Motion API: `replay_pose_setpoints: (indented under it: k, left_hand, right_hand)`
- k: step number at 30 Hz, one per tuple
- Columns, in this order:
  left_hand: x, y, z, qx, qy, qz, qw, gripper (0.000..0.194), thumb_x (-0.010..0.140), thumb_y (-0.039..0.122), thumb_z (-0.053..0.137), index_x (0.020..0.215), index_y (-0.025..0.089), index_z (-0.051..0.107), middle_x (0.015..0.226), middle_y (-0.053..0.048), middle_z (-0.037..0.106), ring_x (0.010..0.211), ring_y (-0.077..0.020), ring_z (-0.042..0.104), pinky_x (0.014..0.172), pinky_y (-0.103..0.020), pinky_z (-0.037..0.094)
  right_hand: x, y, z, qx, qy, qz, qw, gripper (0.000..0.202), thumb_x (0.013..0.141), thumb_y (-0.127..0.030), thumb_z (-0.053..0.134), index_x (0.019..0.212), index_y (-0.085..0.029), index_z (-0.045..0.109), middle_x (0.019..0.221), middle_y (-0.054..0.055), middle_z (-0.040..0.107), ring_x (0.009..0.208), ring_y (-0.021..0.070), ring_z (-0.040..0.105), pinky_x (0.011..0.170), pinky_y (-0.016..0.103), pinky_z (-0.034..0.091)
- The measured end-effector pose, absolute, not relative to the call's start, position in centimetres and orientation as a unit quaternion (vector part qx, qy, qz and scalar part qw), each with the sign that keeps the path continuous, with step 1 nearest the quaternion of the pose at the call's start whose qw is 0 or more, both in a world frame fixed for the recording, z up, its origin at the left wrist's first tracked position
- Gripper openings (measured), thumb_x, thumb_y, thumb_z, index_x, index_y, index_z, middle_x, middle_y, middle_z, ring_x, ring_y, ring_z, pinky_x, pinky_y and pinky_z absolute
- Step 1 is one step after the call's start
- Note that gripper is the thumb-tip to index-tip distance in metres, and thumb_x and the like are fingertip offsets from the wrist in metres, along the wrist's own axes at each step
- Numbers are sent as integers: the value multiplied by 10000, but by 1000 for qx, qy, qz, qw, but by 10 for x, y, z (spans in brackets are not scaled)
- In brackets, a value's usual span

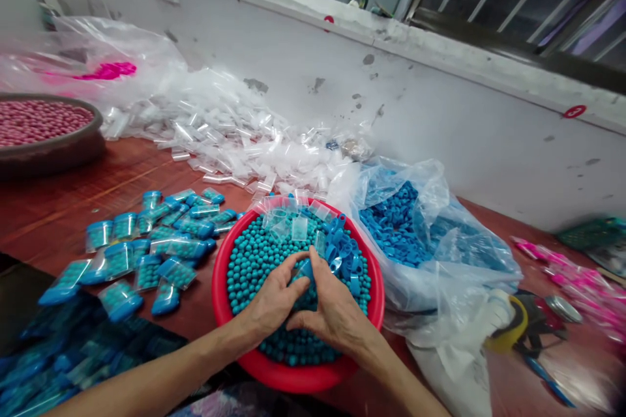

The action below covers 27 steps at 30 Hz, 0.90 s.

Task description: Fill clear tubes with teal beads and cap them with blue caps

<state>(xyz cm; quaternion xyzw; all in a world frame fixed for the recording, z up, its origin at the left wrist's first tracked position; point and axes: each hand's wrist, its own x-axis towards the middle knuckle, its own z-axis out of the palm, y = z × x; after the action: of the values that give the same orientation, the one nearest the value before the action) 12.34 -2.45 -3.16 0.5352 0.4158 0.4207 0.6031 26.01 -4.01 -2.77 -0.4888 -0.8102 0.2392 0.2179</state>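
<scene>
A red basin (222, 300) is filled with small teal balls (254, 260). On top of the balls lie several clear plastic containers (299, 229) at the back and loose blue caps (348, 254) at the right. My left hand (276, 290) is over the middle of the basin, thumb and forefinger closed around a small blue cap (305, 269). My right hand (332, 309) meets it from the other side, its forefinger against the same piece and its thumb lower down. The fingers partly hide this piece, and whether a container is attached cannot be made out.
Filled blue-capped containers (163, 244) lie left of the basin, more in a dark heap (88, 352) below. Clear empties (235, 137) pile along the wall. A bag of blue caps (396, 221), yellow tape (511, 326) and pink pieces (577, 280) are right; a pink-filled tray (92, 137) is left.
</scene>
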Motion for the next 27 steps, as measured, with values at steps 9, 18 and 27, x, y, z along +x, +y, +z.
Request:
replay_pose_setpoints:
  k: [9, 18, 27]
  left_hand:
    - [134, -29, -31, 564, 435, 418, 564, 147, 749, 220, 456, 881, 181, 509, 730, 40, 501, 695, -117, 460, 672, -223, 399]
    - [113, -23, -28, 600, 495, 337, 531, 238, 739, 288, 465, 943, 180, 523, 746, 11, 564, 625, -137, 519, 586, -241, 435]
    - [-23, -2, 11, 627, 723, 286, 53, 495, 818, 361, 395, 1284, 200, 355, 1198, -78, 513, 1104, -328, 454, 896, -475, 364]
  right_hand:
    - [250, -43, -22, -510, -846, 64, 145, 893, 628, -451, 582, 1331, -54, 202, 985, 167, 528, 717, 268, 584, 529, 357, 480]
    - [262, -40, -16, -485, -848, 187, 105, 793, 775, -451, 509, 1377, -154, 87, 1182, 141, 468, 915, 250, 566, 709, 340, 464]
    - [279, 21, -20, -566, -818, -102, 11, 398, 787, -355, 563, 1117, -144, 495, 908, 99, 582, 819, 238, 537, 664, 318, 424]
